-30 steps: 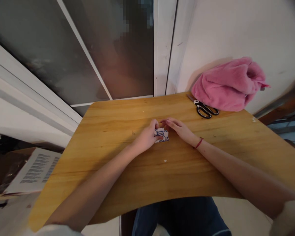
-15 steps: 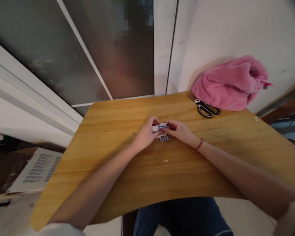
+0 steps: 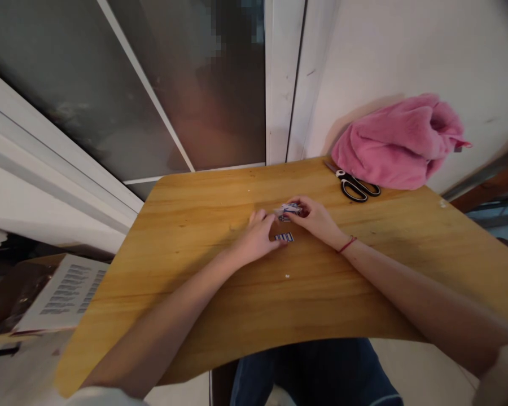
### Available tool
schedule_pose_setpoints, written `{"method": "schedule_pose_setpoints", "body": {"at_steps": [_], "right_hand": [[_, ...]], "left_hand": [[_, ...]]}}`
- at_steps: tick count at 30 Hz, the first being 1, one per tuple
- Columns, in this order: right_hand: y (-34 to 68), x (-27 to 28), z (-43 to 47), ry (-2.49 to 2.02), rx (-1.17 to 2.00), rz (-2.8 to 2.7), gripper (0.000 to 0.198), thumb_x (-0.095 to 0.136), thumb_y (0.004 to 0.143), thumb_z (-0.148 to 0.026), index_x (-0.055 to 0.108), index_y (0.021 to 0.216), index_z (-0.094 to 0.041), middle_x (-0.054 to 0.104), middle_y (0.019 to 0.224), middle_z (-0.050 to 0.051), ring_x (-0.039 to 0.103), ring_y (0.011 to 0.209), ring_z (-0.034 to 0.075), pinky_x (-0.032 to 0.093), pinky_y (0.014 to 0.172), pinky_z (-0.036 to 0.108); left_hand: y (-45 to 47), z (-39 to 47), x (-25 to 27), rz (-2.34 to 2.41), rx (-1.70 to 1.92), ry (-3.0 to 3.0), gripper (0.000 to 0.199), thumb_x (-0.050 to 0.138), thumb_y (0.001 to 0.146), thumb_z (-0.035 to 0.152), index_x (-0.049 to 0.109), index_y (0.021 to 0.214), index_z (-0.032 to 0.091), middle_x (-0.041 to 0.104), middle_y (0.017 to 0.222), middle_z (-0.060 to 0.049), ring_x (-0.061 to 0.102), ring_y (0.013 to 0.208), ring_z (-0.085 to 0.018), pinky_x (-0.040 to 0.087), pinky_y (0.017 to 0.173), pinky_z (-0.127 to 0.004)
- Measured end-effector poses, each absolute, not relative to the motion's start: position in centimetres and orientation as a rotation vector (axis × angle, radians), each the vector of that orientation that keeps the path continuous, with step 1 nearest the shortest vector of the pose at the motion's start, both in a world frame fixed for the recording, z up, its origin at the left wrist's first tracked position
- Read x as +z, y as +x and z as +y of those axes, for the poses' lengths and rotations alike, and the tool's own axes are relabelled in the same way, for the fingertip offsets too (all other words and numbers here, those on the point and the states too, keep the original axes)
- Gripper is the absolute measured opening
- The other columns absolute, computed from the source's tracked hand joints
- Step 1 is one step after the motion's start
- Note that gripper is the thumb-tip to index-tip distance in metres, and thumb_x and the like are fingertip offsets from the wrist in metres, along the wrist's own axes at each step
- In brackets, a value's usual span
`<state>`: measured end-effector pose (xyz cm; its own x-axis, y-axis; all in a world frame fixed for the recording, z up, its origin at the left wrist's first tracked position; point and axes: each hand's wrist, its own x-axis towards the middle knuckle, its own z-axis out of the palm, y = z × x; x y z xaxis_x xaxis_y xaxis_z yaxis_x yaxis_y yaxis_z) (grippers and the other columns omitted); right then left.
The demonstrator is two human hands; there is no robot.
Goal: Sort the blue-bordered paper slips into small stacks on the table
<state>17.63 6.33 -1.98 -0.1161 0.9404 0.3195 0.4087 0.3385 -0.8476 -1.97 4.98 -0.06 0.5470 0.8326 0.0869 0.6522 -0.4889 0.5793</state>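
Note:
My right hand (image 3: 315, 220) pinches a small bunch of white paper pieces with blue markings (image 3: 291, 208), just above the middle of the table. Its fingers are closed round the right side of the bunch. Left of it, my left hand (image 3: 258, 234) has its thumb and fingers spread apart, with nothing seen between them. The left thumb tip lies at the lower edge of a small blue-and-white striped piece (image 3: 285, 237) on the table; whether it touches cannot be made out. The left fingertips are slightly blurred near the bunch.
The wooden table (image 3: 220, 293) has a curved front edge. Black-handled scissors (image 3: 353, 185) lie at the back right, beside a bundled pink plush cloth (image 3: 400, 144) against the wall. A tiny white scrap (image 3: 287, 276) lies nearer me. Left of the table is an open cardboard box (image 3: 63, 293).
My left hand has let go of the paper pieces and opened, drawing slightly left. My right hand has moved the bunch a little up and away, uncovering the striped piece on the table.

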Motion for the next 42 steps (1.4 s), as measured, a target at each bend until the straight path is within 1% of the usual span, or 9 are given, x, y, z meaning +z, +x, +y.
{"method": "schedule_pose_setpoints", "body": {"at_steps": [5,11,16,20,25,30,33,37,42], "right_hand": [[17.5,-2.6,6.7,-1.33,0.717,-1.78,0.018,0.065,0.076,-0.032,0.064,0.09,-0.02,0.071,0.091,0.006,0.065,0.085,0.022,0.051,0.08,0.038],[17.3,-2.1,6.1,-1.225,0.647,-1.691,0.025,0.063,0.08,-0.037,0.064,0.098,-0.02,0.07,0.099,0.008,0.065,0.089,0.023,0.051,0.08,0.037],[17.3,-1.9,6.1,-1.321,0.615,-1.915,0.017,0.064,0.078,-0.03,0.066,0.088,-0.018,0.071,0.089,0.007,0.065,0.083,0.021,0.05,0.077,0.034],[17.4,-2.2,6.4,-1.351,0.609,-1.859,0.02,0.064,0.076,-0.028,0.067,0.093,-0.017,0.071,0.093,0.007,0.065,0.084,0.02,0.05,0.077,0.032],[17.1,-2.5,6.2,-1.218,0.815,-1.8,0.027,0.064,0.073,-0.031,0.064,0.096,-0.017,0.068,0.09,0.005,0.061,0.073,0.016,0.049,0.065,0.028],[16.8,-2.1,5.6,-1.145,1.154,-1.787,0.031,0.056,0.083,-0.042,0.059,0.099,-0.016,0.061,0.082,0.002,0.051,0.054,0.009,0.044,0.053,0.024],[16.8,-1.9,5.4,-1.118,1.167,-1.856,0.034,0.053,0.086,-0.046,0.059,0.103,-0.017,0.063,0.089,0.004,0.056,0.063,0.011,0.047,0.058,0.024],[16.7,-2.0,5.5,-1.166,0.89,-1.967,0.032,0.062,0.08,-0.037,0.062,0.105,-0.017,0.068,0.1,0.007,0.063,0.087,0.018,0.05,0.078,0.031],[16.4,-2.1,5.2,-1.15,0.658,-2.029,0.021,0.058,0.082,-0.026,0.065,0.101,-0.019,0.071,0.098,0.006,0.066,0.088,0.02,0.051,0.079,0.032]], "left_hand": [[-1.7,4.9,0.0,1.136,0.335,2.27,0.011,0.068,0.078,0.027,0.061,0.079,0.019,0.054,0.091,-0.004,0.047,0.097,-0.022,0.04,0.087,-0.034],[-2.2,5.3,-0.3,1.14,0.398,2.217,0.018,0.071,0.073,0.022,0.059,0.087,0.018,0.056,0.087,-0.003,0.05,0.087,-0.02,0.041,0.077,-0.031],[-2.2,5.2,-0.2,1.19,0.368,2.226,0.015,0.073,0.071,0.019,0.059,0.077,0.018,0.055,0.087,-0.003,0.049,0.089,-0.02,0.04,0.078,-0.03],[-2.0,5.1,0.4,1.102,0.45,2.037,0.011,0.063,0.078,0.01,0.055,0.076,0.018,0.056,0.074,0.002,0.048,0.07,-0.012,0.038,0.067,-0.025],[-2.1,5.6,0.2,1.112,0.78,1.946,0.008,0.061,0.081,0.014,0.056,0.078,0.019,0.054,0.071,0.004,0.045,0.063,-0.01,0.037,0.062,-0.023],[-2.5,6.2,-1.0,1.087,0.943,1.984,0.009,0.062,0.079,0.011,0.057,0.078,0.018,0.053,0.074,0.003,0.048,0.067,-0.01,0.039,0.065,-0.023],[-2.3,6.2,-1.6,1.075,0.97,1.903,0.011,0.06,0.079,0.01,0.053,0.079,0.018,0.053,0.073,0.003,0.049,0.066,-0.01,0.04,0.065,-0.023],[-2.0,6.1,-2.0,1.107,0.985,1.883,0.018,0.062,0.078,0.012,0.048,0.088,0.019,0.05,0.075,0.004,0.048,0.067,-0.01,0.04,0.065,-0.023],[-2.5,6.3,-1.7,1.218,0.904,1.968,0.016,0.066,0.078,0.019,0.052,0.086,0.019,0.044,0.07,0.005,0.043,0.063,-0.01,0.036,0.062,-0.023]]}}
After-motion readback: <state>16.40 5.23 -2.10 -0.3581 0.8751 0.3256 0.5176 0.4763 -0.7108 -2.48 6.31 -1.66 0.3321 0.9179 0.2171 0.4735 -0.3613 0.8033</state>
